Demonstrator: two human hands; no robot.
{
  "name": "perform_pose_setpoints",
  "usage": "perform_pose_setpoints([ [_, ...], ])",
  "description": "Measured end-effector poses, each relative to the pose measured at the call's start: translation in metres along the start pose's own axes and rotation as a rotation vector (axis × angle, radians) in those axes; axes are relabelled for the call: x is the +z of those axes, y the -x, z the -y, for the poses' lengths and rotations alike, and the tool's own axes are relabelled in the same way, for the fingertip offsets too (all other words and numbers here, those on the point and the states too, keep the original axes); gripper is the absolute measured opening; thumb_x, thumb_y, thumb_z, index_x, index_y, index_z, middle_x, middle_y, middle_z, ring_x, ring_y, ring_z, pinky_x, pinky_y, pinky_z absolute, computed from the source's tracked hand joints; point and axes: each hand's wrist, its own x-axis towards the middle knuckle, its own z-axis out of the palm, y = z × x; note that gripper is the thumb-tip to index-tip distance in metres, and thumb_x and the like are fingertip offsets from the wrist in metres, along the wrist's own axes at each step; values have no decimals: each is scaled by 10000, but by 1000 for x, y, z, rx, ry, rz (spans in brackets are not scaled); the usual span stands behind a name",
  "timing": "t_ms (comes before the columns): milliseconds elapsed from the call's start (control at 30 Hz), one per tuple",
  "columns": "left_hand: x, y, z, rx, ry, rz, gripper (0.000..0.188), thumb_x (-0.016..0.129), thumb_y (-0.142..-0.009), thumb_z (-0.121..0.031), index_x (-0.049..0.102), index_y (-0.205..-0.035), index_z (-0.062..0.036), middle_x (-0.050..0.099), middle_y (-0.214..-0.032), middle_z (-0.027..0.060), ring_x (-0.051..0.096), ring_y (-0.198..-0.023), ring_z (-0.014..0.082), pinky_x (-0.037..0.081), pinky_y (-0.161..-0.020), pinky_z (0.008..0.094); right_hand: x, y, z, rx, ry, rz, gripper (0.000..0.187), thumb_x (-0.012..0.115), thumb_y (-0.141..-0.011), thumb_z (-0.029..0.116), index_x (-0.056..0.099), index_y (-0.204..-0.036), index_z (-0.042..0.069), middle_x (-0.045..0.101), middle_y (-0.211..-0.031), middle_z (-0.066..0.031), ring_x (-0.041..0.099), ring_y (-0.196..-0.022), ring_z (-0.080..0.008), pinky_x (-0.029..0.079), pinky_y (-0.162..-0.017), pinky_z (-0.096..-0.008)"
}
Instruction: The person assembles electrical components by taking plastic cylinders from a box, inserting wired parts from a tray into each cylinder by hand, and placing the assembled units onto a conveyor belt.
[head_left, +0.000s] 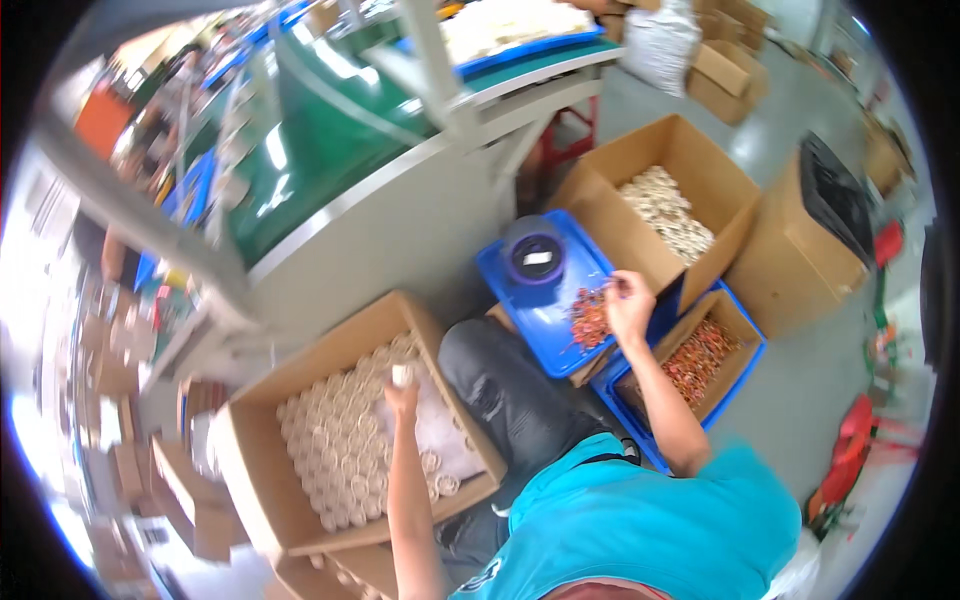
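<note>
My left hand (pixel 402 397) is closed round a small white cup-shaped piece (pixel 403 375), held above an open cardboard box (pixel 262 500). Rows of similar pale round pieces (pixel 335 440) fill much of that box, and a few lie loose near its right side. Over the right part of a blue tray (pixel 548 335), my right hand (pixel 630 308) has its fingers drawn together. Whatever they hold is too small to make out. Just below those fingers lies a heap of tiny red and orange parts (pixel 590 318). A dark purple round container (pixel 534 252) stands on the tray's far end.
Right of the tray, a blue bin with a cardboard liner holds many more red-orange parts (pixel 697 365). Beyond it, a carton holds white pieces (pixel 668 215), beside a tall carton lined with a black bag (pixel 835 190). A green conveyor (pixel 330 130) runs along the far left.
</note>
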Motion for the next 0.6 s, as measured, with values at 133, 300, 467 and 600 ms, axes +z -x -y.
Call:
perform_pose_setpoints([
  [133,-57,17,-18,-45,403,76,482,676,-664,93,547,-1121,7,643,-975,85,634,-884,196,517,-793,313,15,17,19,71,-200,10,207,618,-881,-44,639,-1087,-40,662,-955,-94,634,-843,-124,522,-739,-266],
  [300,-83,66,-86,76,737,173,447,671,-708,125,539,-1119,10,637,-1019,88,652,-935,204,514,-851,319,39,63,53,-17,-168,286,154,626,-889,-27,674,-1033,-53,671,-982,-106,663,-839,-151,539,-749,-269],
  [467,-92,75,-90,123,793,154,348,767,-782,-54,604,-1087,-19,652,-1003,47,608,-906,134,474,-844,286,90,107,71,155,-470,461,157,602,-918,7,657,-1057,-42,685,-940,-96,662,-769,-142,556,-695,-267],
  [600,-95,76,-99,196,692,50,430,796,-792,-174,617,-1148,-13,660,-1034,35,585,-944,119,436,-898,292,82,121,117,78,-511,612,177,589,-918,-3,663,-1075,-41,685,-961,-100,661,-766,-134,556,-694,-263],
])
